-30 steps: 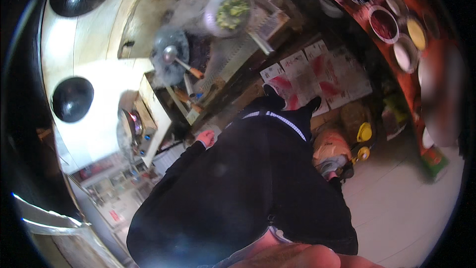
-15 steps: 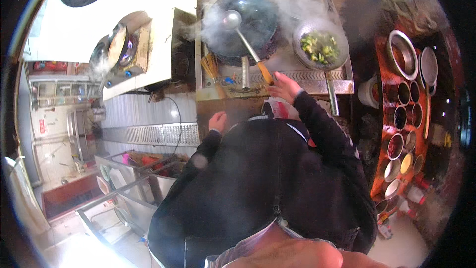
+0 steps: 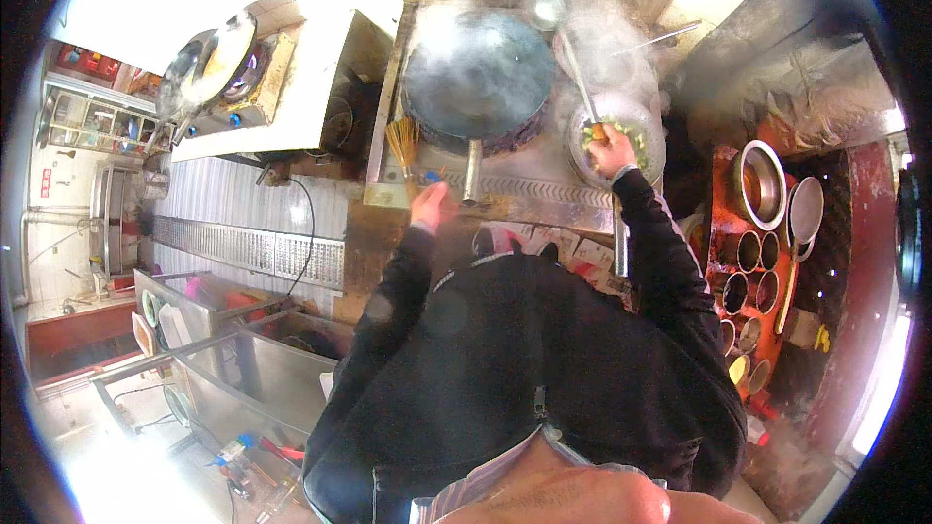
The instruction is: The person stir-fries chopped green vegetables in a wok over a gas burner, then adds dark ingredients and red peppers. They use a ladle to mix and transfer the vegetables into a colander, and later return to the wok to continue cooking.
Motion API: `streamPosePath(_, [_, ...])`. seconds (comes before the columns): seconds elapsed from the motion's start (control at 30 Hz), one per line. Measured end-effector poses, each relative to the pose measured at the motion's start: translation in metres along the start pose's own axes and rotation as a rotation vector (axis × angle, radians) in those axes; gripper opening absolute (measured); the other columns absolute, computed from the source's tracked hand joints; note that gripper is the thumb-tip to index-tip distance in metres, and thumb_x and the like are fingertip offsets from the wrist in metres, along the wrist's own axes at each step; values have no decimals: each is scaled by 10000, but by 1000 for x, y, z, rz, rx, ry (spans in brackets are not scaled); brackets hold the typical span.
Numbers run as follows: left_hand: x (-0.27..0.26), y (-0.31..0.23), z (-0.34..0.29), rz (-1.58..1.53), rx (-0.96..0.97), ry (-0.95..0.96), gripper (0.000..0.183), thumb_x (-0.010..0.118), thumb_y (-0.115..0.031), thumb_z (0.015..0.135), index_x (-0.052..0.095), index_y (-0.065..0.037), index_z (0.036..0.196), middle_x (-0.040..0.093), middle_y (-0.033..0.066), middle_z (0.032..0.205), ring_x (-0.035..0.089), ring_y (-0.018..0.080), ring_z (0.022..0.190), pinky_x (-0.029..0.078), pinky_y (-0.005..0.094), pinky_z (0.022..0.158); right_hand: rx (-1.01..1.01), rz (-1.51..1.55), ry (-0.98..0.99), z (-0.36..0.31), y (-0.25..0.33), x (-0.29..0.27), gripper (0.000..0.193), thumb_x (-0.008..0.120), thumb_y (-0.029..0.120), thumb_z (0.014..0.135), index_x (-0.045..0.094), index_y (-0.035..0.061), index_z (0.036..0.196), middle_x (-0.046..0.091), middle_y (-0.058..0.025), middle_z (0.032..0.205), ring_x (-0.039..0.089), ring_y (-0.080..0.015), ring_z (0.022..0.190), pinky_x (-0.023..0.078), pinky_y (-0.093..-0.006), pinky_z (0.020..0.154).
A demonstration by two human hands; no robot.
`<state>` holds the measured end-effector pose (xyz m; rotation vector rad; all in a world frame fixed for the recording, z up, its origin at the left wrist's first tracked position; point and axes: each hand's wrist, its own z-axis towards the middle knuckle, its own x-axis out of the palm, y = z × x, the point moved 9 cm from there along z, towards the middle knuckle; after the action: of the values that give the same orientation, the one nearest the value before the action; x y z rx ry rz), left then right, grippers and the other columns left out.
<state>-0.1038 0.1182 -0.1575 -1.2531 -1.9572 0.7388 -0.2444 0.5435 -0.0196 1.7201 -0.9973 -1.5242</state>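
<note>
My right hand (image 3: 614, 151) is closed around the grip of a long-handled metal ladle (image 3: 579, 63). Its bowl points away from me, into steam at the back of the stove, right of the wok. Beneath that hand sits a perforated strainer (image 3: 652, 126) with green vegetables (image 3: 590, 138) in it, partly covered by the hand. A big dark wok (image 3: 476, 87) steams on the burner at left, its metal handle (image 3: 473, 173) toward me. My left hand (image 3: 433, 206) is blurred, near the wok handle and a bamboo brush (image 3: 402, 147); it touches neither, as far as I see.
Another steaming pan (image 3: 221, 63) sits over a lit flame on the white counter at left. On the right, a reddish shelf holds a metal basin (image 3: 759, 184), a second ladle and several small seasoning pots (image 3: 735, 291). A thin rod (image 3: 670, 34) sticks out behind the strainer.
My right hand has taken hold of the ladle, which has moved off the wok to the right, over the strainer. My left hand has come forward toward the wok handle. The view has shifted.
</note>
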Motion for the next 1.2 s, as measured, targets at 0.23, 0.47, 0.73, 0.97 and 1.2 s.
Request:
streamPosePath(0.23, [100,-20,-4,109,-113,-5,215,673,-142,882,512,-70,1005,601,71,818,576,189,579,474,362,456,123,-510,-120,32,-74,-48,370,643,204,761,625,-7,1064,682,-269,934,671,-417,908,535,-487,791])
streamPosePath(0.47, [120,-15,-8,53,-76,-86,255,670,-43,848,461,-66,991,528,46,682,527,159,494,405,328,372,579,1133,286,8,-72,-23,102,557,132,946,552,31,938,505,4,680,468,-98,540,385,-232,465])
streamPosePath(0.73, [104,-9,11,-22,29,45,362,680,-239,888,545,4,1120,573,58,676,566,172,506,462,343,406,505,1067,281,-74,23,-37,151,542,120,943,547,23,1059,515,-2,777,439,-66,545,352,-208,444])
streamPosePath(0.97, [-35,-72,22,1304,375,-612,548,719,-396,805,583,29,1123,595,260,1150,579,418,1074,493,492,920,540,989,345,-146,77,-15,275,535,84,939,523,-3,1200,521,-12,795,455,-78,555,367,-220,446])
streamPosePath(1.2, [-64,-56,47,1401,153,-337,660,716,-329,809,424,33,1277,598,249,1185,598,410,1121,500,483,926,493,611,352,-174,72,11,244,602,109,885,591,0,1104,523,-7,729,491,-82,578,371,-233,454])
